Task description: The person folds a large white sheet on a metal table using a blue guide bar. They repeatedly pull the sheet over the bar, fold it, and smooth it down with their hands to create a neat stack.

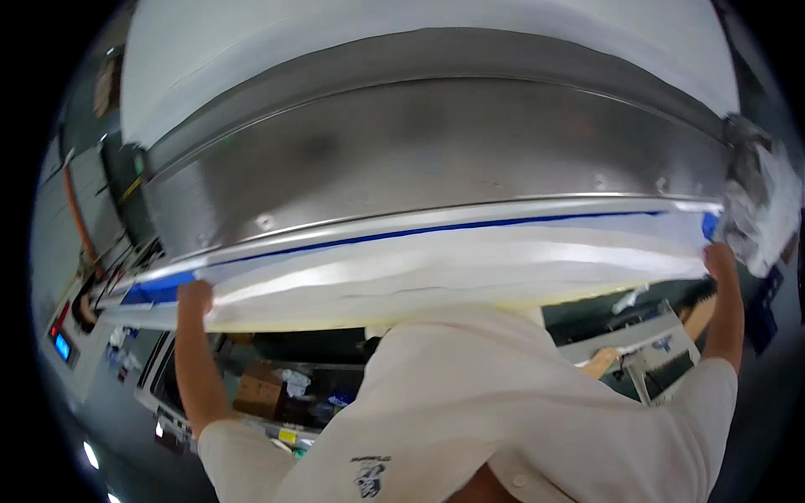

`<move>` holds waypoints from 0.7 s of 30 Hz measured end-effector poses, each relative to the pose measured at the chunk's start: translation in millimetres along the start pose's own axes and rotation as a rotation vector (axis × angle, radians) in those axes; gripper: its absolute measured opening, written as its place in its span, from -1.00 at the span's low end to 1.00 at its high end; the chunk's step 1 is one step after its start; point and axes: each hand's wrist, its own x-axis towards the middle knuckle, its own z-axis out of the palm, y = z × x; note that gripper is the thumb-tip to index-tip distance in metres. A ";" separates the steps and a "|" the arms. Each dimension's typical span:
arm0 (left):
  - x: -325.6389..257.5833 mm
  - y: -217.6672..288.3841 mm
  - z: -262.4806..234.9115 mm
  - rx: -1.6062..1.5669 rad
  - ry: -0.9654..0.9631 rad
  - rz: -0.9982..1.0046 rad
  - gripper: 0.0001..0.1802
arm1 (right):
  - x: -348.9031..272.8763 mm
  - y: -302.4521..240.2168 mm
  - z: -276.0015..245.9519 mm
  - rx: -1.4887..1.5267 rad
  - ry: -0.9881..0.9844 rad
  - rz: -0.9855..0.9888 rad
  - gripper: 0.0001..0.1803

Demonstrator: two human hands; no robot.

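A wide white cloth [453, 268] with a blue edge stripe lies stretched across the front lip of a big steel machine [436, 151]. My left hand [194, 298] grips the cloth's left corner, next to a blue patch. At the far right, my right hand [719, 258] pinches the cloth's other corner. Both arms are spread wide and raised, in short white sleeves. The cloth sags slightly between my hands.
A crumpled heap of white fabric [767, 214] sits at the machine's right end. A control panel with a blue display [63, 344] is at the left. Below are a cardboard box [258, 392], a cart with clutter and a white frame [658, 365].
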 end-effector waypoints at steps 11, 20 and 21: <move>36.4 -53.5 27.4 -0.602 0.362 -0.659 -0.68 | -14.7 -8.7 43.6 0.052 -0.152 -0.096 -0.77; 33.4 -21.8 -12.5 -0.694 0.574 -0.534 -0.60 | 8.2 -96.9 -77.7 0.412 -0.306 -0.203 -0.37; 37.4 -16.6 -11.9 -0.690 0.591 -0.541 -0.60 | 8.0 -95.1 -77.7 0.434 -0.250 -0.173 -0.43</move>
